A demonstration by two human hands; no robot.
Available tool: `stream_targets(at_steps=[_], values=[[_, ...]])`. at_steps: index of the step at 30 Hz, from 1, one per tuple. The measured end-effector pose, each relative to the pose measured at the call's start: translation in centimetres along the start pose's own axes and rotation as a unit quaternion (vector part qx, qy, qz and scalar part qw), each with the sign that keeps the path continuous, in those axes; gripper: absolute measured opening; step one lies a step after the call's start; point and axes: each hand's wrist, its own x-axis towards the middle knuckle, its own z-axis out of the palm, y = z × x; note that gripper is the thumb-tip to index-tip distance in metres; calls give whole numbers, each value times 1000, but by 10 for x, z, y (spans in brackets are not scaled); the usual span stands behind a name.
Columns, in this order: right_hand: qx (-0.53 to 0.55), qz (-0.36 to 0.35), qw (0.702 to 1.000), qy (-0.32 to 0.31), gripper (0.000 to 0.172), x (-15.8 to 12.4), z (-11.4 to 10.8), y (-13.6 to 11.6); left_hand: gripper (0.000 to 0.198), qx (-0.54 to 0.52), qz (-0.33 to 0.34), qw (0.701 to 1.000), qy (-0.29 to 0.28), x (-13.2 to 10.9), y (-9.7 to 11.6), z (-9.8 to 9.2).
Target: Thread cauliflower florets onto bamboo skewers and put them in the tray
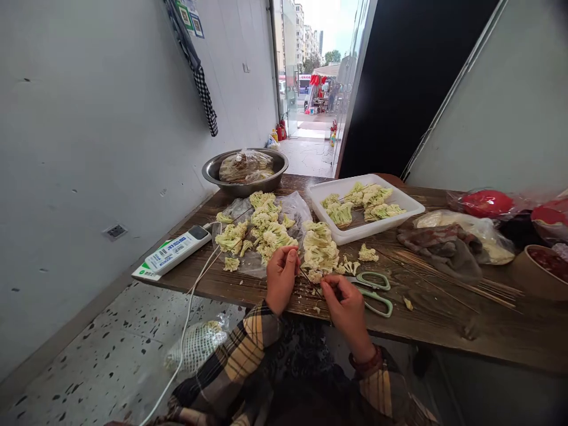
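My left hand (283, 278) is closed in a pinch at the table's front edge, on one end of a thin dark skewer (306, 277). The stick slants down towards my right hand (348, 305), whose thumb and fingers are pinched at its other end. A small cauliflower floret (315, 276) sits right by the right fingertips; whether it is on the stick I cannot tell. Just beyond lies a row of cauliflower pieces (320, 245) side by side. Loose cauliflower florets (266, 228) are heaped on a clear plastic bag (295, 208). Green-handled scissors (375, 291) lie beside my right hand.
A white tray (417, 208) with cauliflower skewers stands at the back right. Bamboo sticks (461, 281) and a crumpled cloth (444, 245) lie right. A metal basin (210, 173) holds bagged things. A power strip (173, 254) sits left, its white cable (189, 313) hanging over the edge.
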Motion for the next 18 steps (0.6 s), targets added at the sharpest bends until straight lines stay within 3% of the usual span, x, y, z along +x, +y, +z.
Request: stream_targets(at_steps=[9, 18], values=[[-42, 13, 999, -27, 24, -4, 1, -1, 32, 25, 12, 999, -24, -10, -9, -5], [-44, 48, 998, -4, 28, -8, 3, 12, 32, 67, 32, 997, -28, -17, -13, -10]])
